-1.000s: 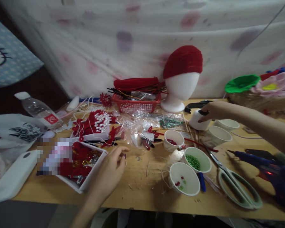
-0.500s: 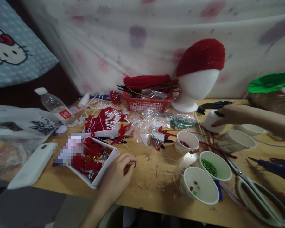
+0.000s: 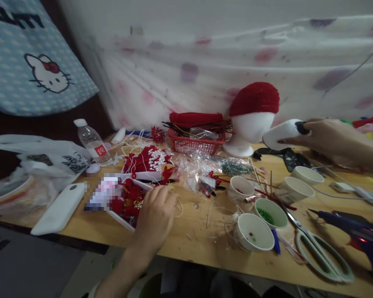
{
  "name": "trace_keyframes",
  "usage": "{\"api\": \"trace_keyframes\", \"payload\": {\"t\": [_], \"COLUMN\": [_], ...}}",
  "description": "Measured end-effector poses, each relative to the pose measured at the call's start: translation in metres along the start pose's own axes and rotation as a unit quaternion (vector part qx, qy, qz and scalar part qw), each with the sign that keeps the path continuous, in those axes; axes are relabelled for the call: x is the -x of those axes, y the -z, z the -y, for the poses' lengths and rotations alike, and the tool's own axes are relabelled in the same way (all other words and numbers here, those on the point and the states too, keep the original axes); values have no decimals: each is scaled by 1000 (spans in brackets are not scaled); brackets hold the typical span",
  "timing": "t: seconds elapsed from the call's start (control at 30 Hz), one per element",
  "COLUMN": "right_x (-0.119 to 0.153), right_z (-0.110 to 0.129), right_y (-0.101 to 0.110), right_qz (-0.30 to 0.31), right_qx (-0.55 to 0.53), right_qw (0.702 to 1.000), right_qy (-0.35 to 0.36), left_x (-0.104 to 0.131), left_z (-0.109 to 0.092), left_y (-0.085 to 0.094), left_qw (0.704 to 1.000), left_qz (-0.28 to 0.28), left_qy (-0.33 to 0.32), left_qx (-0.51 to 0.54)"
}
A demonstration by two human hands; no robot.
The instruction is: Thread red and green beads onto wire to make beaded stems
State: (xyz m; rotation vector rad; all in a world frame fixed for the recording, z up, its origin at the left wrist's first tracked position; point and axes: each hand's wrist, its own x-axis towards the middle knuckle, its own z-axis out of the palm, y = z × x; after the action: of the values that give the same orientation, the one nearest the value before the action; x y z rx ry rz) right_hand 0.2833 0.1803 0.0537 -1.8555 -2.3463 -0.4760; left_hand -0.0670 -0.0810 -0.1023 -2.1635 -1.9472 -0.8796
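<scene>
My right hand (image 3: 313, 134) grips a white cylindrical object (image 3: 281, 134), held tilted above the table beside the white foam head (image 3: 251, 126) in its red cap (image 3: 255, 98). My left hand (image 3: 157, 211) is bent over the right side of a white box (image 3: 121, 220) of red and gold ornaments (image 3: 131, 198); its fingertips point down, and what they hold, if anything, is hidden. Beyond that box, white pearl beads (image 3: 157, 158) lie on red material.
Paper cups stand at right, one with green beads (image 3: 265, 216), near scissors (image 3: 320, 248) and a blue glue gun (image 3: 351, 229). A red basket (image 3: 195, 145) is at the back. At left are a bottle (image 3: 93, 142), a white phone-like object (image 3: 59, 209) and a plastic bag (image 3: 43, 159).
My right hand has lifted the white object off the table. My left hand has moved over the ornament box's right side, its fingers now bent. The whole view has shifted.
</scene>
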Motion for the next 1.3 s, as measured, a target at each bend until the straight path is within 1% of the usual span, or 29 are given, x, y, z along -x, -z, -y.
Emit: {"api": "trace_keyframes", "payload": {"t": [0.03,0.07,0.13,0.23,0.33,0.43,0.5,0.53,0.6,0.67,0.7,0.73,0.77,0.8,0.9,1.0,1.07,1.1,1.13,1.2,1.23,1.3], "right_x": [3,5,8,13,24,41,54,59,71,82,87,92,97,102,111,115,115,115,115,116,117,119], "right_z": [4,8,18,36,58,81,96,103,116,126,130,133,135,135,126,111,100,95,91,84,81,77], "right_y": [6,13,28,56,83,97,96,93,83,72,67,63,59,57,50,42,37,34,31,28,28,29], "right_qz": [-18,-35,-71,-133,-186,-199,-190,-177,-144,-118,-103,-95,-89,-87,-94,-98,-89,-80,-68,-39,-22,13], "right_qx": [-14,-30,-64,-123,-205,-298,-355,-381,-432,-480,-502,-522,-541,-558,-599,-637,-665,-679,-694,-724,-740,-771], "right_qw": [1000,999,995,982,956,923,899,889,865,838,825,812,801,791,767,743,724,714,702,675,659,624], "right_qy": [10,19,37,60,91,138,169,183,209,231,239,241,240,235,210,180,161,152,145,134,130,125], "left_x": [1,3,5,5,-2,-16,-32,-42,-63,-82,-89,-93,-95,-96,-89,-81,-79,-79,-80,-82,-84,-90], "left_z": [4,8,11,5,-10,-25,-33,-38,-49,-62,-68,-73,-78,-81,-84,-83,-83,-83,-84,-85,-85,-87], "left_y": [5,10,17,25,37,46,48,47,43,37,33,29,25,22,21,34,46,51,55,61,62,65], "left_qw": [999,998,998,995,983,959,927,902,829,757,731,712,700,695,693,692,685,673,654,601,576,536], "left_qz": [-31,-52,-60,-32,13,66,65,54,39,63,80,95,109,121,169,226,237,233,224,188,159,87], "left_qy": [1,7,9,3,10,22,57,81,118,120,113,108,110,116,139,136,125,121,120,124,129,147], "left_qx": [-35,-47,-12,94,181,275,365,421,545,639,668,688,697,699,687,672,677,691,713,767,791,826]}}
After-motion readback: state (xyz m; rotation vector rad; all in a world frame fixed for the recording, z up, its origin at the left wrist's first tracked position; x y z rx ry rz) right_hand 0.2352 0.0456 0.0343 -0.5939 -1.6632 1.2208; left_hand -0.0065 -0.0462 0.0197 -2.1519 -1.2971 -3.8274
